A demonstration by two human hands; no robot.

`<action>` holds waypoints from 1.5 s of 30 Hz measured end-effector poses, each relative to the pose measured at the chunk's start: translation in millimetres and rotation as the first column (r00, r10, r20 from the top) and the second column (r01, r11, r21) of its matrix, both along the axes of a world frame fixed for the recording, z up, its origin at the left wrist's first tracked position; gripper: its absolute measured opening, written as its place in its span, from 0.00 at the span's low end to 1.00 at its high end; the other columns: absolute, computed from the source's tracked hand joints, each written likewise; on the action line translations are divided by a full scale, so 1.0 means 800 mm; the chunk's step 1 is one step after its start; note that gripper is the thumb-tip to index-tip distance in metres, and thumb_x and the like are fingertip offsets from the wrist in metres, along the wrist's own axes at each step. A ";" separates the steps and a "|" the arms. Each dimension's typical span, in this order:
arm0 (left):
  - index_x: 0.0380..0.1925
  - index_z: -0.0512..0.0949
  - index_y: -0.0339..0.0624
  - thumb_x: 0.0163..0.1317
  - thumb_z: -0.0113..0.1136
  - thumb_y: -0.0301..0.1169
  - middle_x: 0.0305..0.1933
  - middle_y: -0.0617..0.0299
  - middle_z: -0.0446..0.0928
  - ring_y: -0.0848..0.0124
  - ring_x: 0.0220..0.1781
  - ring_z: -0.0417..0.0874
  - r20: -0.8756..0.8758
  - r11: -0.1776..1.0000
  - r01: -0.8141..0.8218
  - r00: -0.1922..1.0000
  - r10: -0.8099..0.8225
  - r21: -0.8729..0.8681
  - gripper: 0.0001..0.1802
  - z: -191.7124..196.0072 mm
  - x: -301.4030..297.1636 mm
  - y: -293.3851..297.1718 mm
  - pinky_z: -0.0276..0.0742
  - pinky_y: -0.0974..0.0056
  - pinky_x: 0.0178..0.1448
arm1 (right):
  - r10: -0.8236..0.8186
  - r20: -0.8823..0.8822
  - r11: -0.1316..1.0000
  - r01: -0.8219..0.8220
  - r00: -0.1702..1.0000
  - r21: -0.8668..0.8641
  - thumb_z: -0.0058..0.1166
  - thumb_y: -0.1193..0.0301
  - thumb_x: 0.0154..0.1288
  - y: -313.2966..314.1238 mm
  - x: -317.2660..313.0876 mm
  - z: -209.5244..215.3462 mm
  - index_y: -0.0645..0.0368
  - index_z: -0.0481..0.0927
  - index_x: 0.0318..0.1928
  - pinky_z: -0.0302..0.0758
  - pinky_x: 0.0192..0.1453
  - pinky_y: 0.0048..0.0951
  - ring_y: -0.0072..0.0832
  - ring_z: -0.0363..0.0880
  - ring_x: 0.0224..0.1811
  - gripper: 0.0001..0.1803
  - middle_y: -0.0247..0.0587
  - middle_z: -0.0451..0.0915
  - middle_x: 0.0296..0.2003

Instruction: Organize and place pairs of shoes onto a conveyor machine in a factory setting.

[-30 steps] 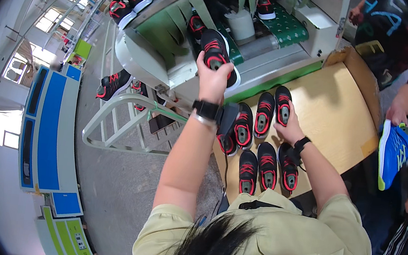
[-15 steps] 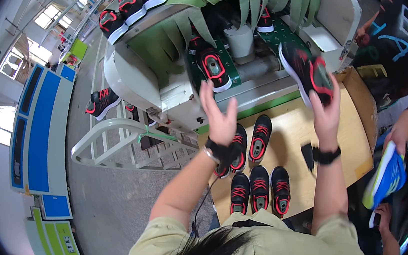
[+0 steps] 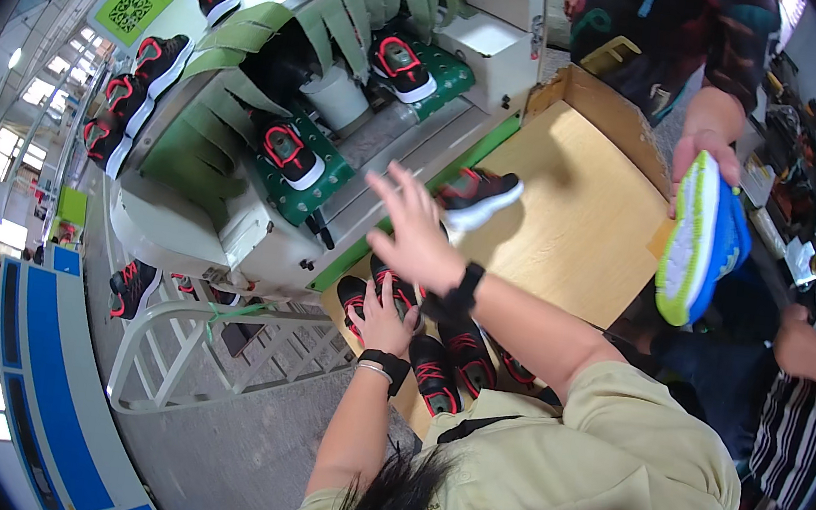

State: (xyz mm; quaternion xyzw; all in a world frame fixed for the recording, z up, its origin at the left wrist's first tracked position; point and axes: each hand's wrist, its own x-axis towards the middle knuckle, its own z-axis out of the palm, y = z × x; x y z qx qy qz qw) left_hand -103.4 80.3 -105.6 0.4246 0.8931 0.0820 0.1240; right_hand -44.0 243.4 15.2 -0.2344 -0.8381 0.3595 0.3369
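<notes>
My left hand [image 3: 386, 327] reaches down to black sneakers with red laces at the left edge of the wooden tabletop. Its spread fingers lie over a sneaker [image 3: 353, 299], beside another [image 3: 402, 293] partly hidden by my hands. Above them my right hand [image 3: 417, 243] is raised with its fingers apart and nothing in it. Just right of those fingers, a black and red sneaker [image 3: 478, 196] with a white sole is at the tabletop's machine side, slightly blurred. More black sneakers [image 3: 434, 376] stand in front of my body.
A machine [image 3: 168, 238] with green strip curtains holds sneakers on green perforated plates [image 3: 322, 170]. Several sneakers [image 3: 123, 102] sit on its top. At right, another person's hand [image 3: 711, 139] holds a blue sneaker [image 3: 722, 240]. A white metal rack [image 3: 130, 354] stands left, cardboard [image 3: 605, 116] behind the tabletop [image 3: 581, 235].
My right hand has let go of the sneaker it held, which is now at the tabletop's machine side. My left hand has dropped from near the machine to the sneakers. The view has turned.
</notes>
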 end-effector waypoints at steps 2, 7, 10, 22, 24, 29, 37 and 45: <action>0.74 0.52 0.55 0.57 0.62 0.53 0.78 0.47 0.46 0.54 0.79 0.50 0.053 0.999 0.017 0.998 -0.015 -0.028 0.48 -0.008 -0.005 0.000 0.39 0.29 0.73 | 0.129 -0.122 0.991 -0.130 0.984 -0.007 0.58 0.70 0.59 -0.044 0.048 0.030 0.52 0.64 0.69 0.53 0.75 0.50 0.55 0.53 0.72 0.36 0.55 0.56 0.69; 0.74 0.50 0.58 0.57 0.61 0.56 0.76 0.45 0.51 0.52 0.75 0.58 -0.158 0.986 0.152 0.974 -0.162 -0.073 0.49 -0.071 -0.040 -0.028 0.39 0.30 0.73 | 0.495 -0.417 0.829 -0.272 0.762 0.488 0.62 0.73 0.58 -0.109 0.186 0.116 0.55 0.76 0.56 0.68 0.61 0.45 0.46 0.71 0.61 0.23 0.49 0.73 0.57; 0.74 0.49 0.58 0.57 0.63 0.54 0.75 0.45 0.54 0.52 0.74 0.61 -0.009 0.999 0.022 1.000 -0.022 -0.032 0.49 -0.007 -0.003 0.007 0.39 0.30 0.73 | 0.272 -0.676 0.873 0.121 0.685 0.473 0.67 0.64 0.56 -0.117 0.253 0.122 0.50 0.80 0.47 0.73 0.52 0.38 0.39 0.76 0.52 0.18 0.42 0.78 0.50; 0.75 0.44 0.58 0.58 0.58 0.57 0.74 0.43 0.53 0.50 0.74 0.60 -0.079 0.988 0.125 0.988 -0.132 -0.091 0.51 -0.036 -0.013 0.016 0.41 0.30 0.72 | -0.712 -0.294 0.687 0.546 0.638 -0.480 0.71 0.66 0.54 -0.069 0.356 0.093 0.55 0.39 0.74 0.70 0.62 0.33 0.33 0.66 0.62 0.58 0.50 0.59 0.62; 0.74 0.45 0.59 0.58 0.57 0.60 0.74 0.47 0.56 0.52 0.74 0.60 -0.067 0.979 0.153 0.984 -0.163 -0.137 0.50 -0.028 -0.011 0.017 0.45 0.31 0.70 | -0.741 -0.257 0.639 0.531 0.621 -0.557 0.75 0.64 0.49 -0.064 0.364 0.068 0.55 0.40 0.73 0.76 0.51 0.31 0.33 0.73 0.53 0.62 0.48 0.66 0.56; 0.75 0.42 0.62 0.59 0.52 0.66 0.72 0.44 0.59 0.46 0.69 0.68 -0.157 0.983 0.108 0.979 -0.131 -0.150 0.51 -0.039 -0.055 0.003 0.46 0.31 0.69 | -0.636 -0.226 0.674 0.388 0.738 -0.628 0.76 0.63 0.47 -0.204 0.386 0.044 0.54 0.46 0.73 0.66 0.66 0.33 0.35 0.66 0.63 0.60 0.51 0.64 0.61; 0.75 0.41 0.61 0.58 0.51 0.68 0.72 0.39 0.58 0.43 0.67 0.70 -0.124 0.969 0.196 0.969 -0.216 -0.150 0.53 -0.054 -0.056 0.039 0.46 0.28 0.69 | -0.910 0.365 -0.061 0.808 0.196 -0.587 0.76 0.62 0.40 -0.557 0.567 -0.127 0.55 0.50 0.71 0.63 0.70 0.36 0.42 0.65 0.65 0.60 0.54 0.63 0.61; 0.75 0.40 0.55 0.54 0.59 0.68 0.70 0.26 0.53 0.36 0.67 0.65 -0.081 0.972 0.220 0.970 -0.227 -0.085 0.59 -0.073 -0.081 0.059 0.64 0.44 0.68 | -0.759 0.249 -0.641 0.757 -0.601 -0.126 0.75 0.71 0.39 -0.895 0.595 -0.148 0.54 0.37 0.76 0.58 0.73 0.36 0.43 0.62 0.69 0.69 0.53 0.60 0.66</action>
